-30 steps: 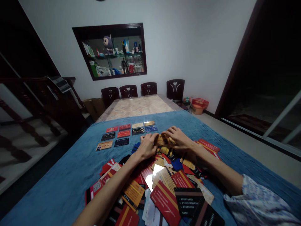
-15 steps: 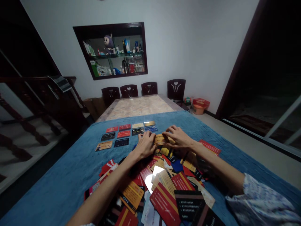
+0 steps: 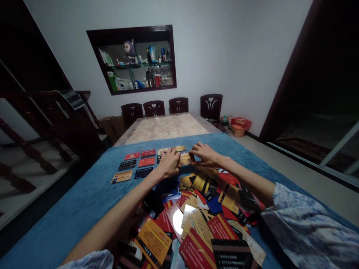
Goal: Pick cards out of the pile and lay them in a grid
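Note:
A gold card [image 3: 186, 159] is held level between my two hands, its printed face up. My left hand [image 3: 169, 163] pinches its left end and partly covers the laid-out cards behind. At the card's right end, the fingers of my right hand [image 3: 206, 155] are closed on it. To the left, cards lie in rows: red cards [image 3: 146, 161], a black card [image 3: 127, 164], a dark blue card [image 3: 144, 172] and a gold VIP card [image 3: 121, 177]. Below my hands spreads a loose heap of mixed cards, with a red card [image 3: 197, 249] and an orange card [image 3: 154, 241] on top.
A blue cloth [image 3: 84, 194] covers the near part of the table; the marbled tabletop [image 3: 168, 125] shows beyond it. Several dark chairs [image 3: 211, 106] stand behind. A wall niche [image 3: 137, 61] holds a plush toy and bottles. An orange bucket [image 3: 238, 130] sits on the floor at right.
Both hands have moved forward and slightly left with the gold card, away from the heap and closer to the rows. More of the heap's far side now shows.

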A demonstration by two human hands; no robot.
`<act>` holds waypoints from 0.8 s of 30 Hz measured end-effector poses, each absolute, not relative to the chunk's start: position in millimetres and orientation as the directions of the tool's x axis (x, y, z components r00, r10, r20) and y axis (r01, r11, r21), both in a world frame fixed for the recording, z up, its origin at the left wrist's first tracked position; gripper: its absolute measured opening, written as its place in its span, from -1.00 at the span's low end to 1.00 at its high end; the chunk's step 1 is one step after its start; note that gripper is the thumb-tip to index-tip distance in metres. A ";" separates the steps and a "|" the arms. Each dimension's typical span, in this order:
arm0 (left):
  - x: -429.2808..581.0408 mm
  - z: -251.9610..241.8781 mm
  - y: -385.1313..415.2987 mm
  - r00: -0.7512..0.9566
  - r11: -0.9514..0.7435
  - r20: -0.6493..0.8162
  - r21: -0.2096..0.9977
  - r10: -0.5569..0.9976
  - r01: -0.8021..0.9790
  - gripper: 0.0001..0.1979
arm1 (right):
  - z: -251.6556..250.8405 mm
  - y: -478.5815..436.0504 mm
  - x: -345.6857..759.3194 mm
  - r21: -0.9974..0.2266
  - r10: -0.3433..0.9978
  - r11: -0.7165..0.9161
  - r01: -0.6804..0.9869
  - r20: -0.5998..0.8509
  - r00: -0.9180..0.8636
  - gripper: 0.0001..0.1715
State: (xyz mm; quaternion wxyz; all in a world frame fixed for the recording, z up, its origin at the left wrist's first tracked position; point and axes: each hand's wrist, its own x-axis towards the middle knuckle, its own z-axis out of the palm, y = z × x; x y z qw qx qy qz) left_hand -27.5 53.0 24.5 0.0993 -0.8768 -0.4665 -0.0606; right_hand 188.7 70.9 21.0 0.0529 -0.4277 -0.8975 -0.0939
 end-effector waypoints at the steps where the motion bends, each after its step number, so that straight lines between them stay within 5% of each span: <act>1: -28.6 24.3 58.3 0.553 -0.541 0.205 -0.120 0.807 0.833 -0.72 | 21.4 76.3 187.1 0.120 0.758 0.616 0.779 0.177 -0.627 -0.67; 24: -29.6 24.4 159.8 0.451 -0.444 0.092 -0.085 0.888 0.892 -0.81 | 35.7 167.4 160.3 0.081 0.872 0.487 0.870 0.013 -0.489 -0.62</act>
